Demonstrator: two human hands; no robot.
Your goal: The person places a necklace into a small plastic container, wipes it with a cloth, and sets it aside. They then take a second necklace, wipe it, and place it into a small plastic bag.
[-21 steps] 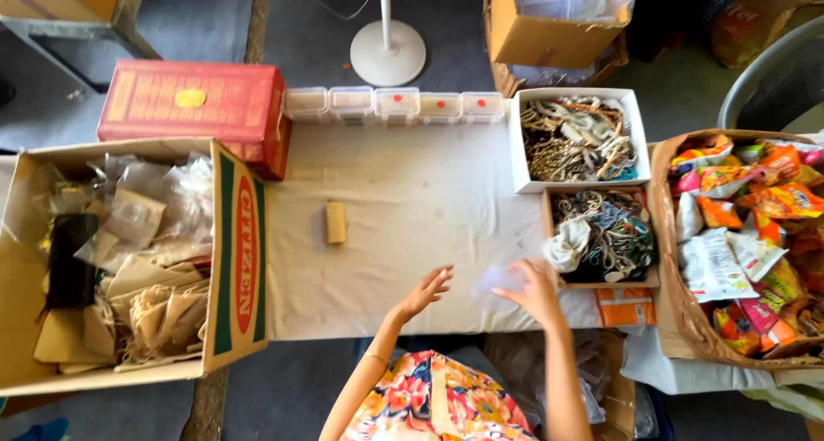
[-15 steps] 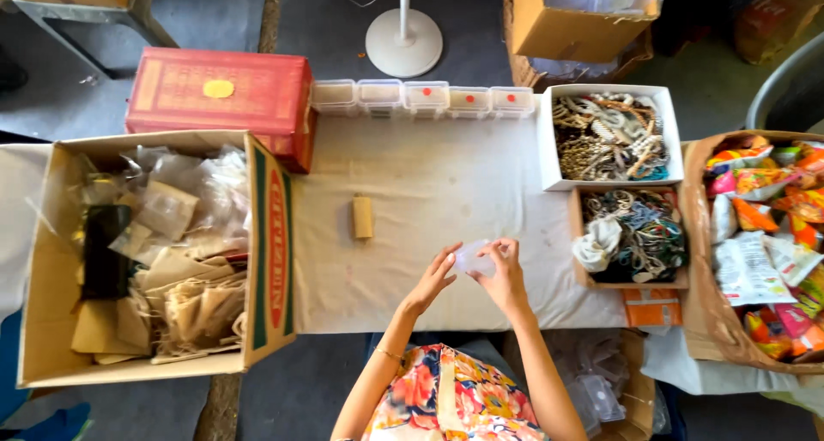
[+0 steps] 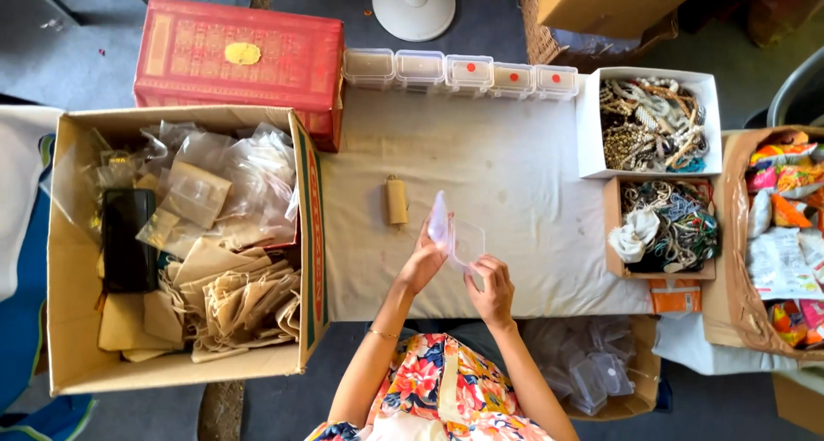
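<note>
Clear glossy plastic case (image 3: 459, 239); matt white cloth table cover (image 3: 515, 175); rough brown cardboard box (image 3: 77, 364).

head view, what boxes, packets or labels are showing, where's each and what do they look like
Red box: far left, gold patterns, yellow oval label.
Cardboard carton: left, open, red-and-green print on its side.
Clear lidded tubs: far-edge row, some with red dot stickers.
Snack packets: right, multicoloured.
</note>
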